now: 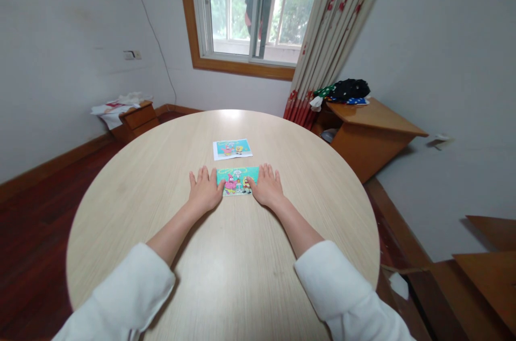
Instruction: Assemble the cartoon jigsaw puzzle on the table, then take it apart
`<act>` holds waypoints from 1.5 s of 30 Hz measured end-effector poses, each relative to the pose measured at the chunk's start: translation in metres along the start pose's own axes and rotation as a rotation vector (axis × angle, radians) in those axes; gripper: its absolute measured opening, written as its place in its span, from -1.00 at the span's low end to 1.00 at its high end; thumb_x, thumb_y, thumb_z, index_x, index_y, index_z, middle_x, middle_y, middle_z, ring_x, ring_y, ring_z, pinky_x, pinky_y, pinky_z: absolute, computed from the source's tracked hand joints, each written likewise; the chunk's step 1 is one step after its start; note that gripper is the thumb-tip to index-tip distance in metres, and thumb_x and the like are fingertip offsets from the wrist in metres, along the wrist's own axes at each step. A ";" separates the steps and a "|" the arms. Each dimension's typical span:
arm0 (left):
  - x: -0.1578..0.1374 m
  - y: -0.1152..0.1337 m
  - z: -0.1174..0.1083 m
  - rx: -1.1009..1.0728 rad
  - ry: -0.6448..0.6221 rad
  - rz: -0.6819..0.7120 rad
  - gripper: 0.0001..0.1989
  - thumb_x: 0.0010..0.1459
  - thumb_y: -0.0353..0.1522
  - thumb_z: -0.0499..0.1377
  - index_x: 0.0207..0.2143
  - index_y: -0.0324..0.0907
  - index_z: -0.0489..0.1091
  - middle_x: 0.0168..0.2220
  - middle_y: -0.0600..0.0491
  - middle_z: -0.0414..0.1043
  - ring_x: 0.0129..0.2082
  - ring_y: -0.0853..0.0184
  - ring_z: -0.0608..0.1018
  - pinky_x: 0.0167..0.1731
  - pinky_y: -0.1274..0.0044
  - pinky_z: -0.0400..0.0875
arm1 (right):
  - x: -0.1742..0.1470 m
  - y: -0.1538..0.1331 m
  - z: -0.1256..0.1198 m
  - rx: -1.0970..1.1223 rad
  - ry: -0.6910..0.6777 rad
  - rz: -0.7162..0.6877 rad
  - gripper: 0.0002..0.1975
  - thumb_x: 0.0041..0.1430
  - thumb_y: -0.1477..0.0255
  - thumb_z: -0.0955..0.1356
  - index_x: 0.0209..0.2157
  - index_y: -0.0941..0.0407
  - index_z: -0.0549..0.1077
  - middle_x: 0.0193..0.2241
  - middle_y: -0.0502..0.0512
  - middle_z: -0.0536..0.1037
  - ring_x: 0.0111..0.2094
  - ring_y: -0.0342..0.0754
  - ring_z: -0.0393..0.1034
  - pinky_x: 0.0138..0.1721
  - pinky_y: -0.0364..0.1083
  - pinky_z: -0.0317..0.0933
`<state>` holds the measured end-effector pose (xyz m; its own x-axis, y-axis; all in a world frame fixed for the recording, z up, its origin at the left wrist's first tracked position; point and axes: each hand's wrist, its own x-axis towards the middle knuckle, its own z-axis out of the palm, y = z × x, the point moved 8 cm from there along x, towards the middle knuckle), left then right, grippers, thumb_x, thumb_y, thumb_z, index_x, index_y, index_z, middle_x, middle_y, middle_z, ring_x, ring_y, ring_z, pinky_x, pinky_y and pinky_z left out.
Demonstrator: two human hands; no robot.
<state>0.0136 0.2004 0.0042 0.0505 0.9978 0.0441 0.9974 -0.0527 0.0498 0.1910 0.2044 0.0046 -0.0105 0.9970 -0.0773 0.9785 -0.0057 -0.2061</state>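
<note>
A green rectangular cartoon picture [237, 181], which looks like an assembled jigsaw puzzle, lies flat on the round table. It shows a pink starfish, a pale figure and a yellow square character. At its left edge rests my left hand [205, 190], open and flat, fingers spread, thumb touching the edge. My right hand [267, 185] lies open along the right edge, its thumb over the yellow character. Just beyond sits a white-bordered paper print [233, 149] of a similar cartoon scene. Part of the picture's sides is hidden under my hands.
The round pale wooden table [237, 276] fills the middle. Past it are a window [250, 19], a flowered curtain [326, 24] and a tilted wooden cabinet [363, 137] bearing dark cloth [350, 89]. On the left, a low drawer unit [140, 120] carries white cloth or paper.
</note>
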 end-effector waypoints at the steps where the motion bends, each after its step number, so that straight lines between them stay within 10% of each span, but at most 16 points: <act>1: 0.000 0.000 0.000 -0.004 -0.004 0.000 -0.36 0.28 -0.14 -0.29 0.26 -0.36 0.04 0.28 -0.38 -0.03 0.30 -0.01 0.04 0.21 0.07 -0.17 | 0.000 0.000 0.000 0.002 0.002 -0.002 -0.27 0.30 0.15 0.01 0.29 0.41 -0.12 0.32 0.34 -0.15 0.34 0.09 -0.34 0.28 0.09 -0.43; 30: 0.002 -0.004 -0.011 -0.115 0.075 -0.001 -0.49 0.27 -0.22 -0.20 0.12 -0.27 0.26 0.21 -0.25 0.17 0.22 0.05 0.21 0.16 0.13 0.03 | 0.003 0.003 0.000 0.075 0.040 -0.017 -0.35 0.31 0.21 0.03 0.27 0.39 -0.02 0.31 0.36 -0.08 0.33 0.09 -0.26 0.27 0.11 -0.39; 45: -0.002 -0.020 -0.036 -0.266 0.154 -0.158 -0.53 0.21 -0.26 -0.15 -0.38 -0.22 0.54 -0.06 -0.14 0.44 -0.04 0.05 0.39 -0.07 0.20 0.22 | 0.001 0.016 -0.030 0.126 0.204 0.042 -0.54 0.34 0.42 0.02 -0.17 0.27 0.46 -0.13 0.35 0.52 -0.05 0.04 0.37 -0.08 -0.09 0.11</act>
<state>-0.0087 0.1977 0.0392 -0.1326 0.9775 0.1639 0.9427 0.0733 0.3256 0.2133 0.2075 0.0308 0.0837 0.9906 0.1080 0.9436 -0.0439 -0.3282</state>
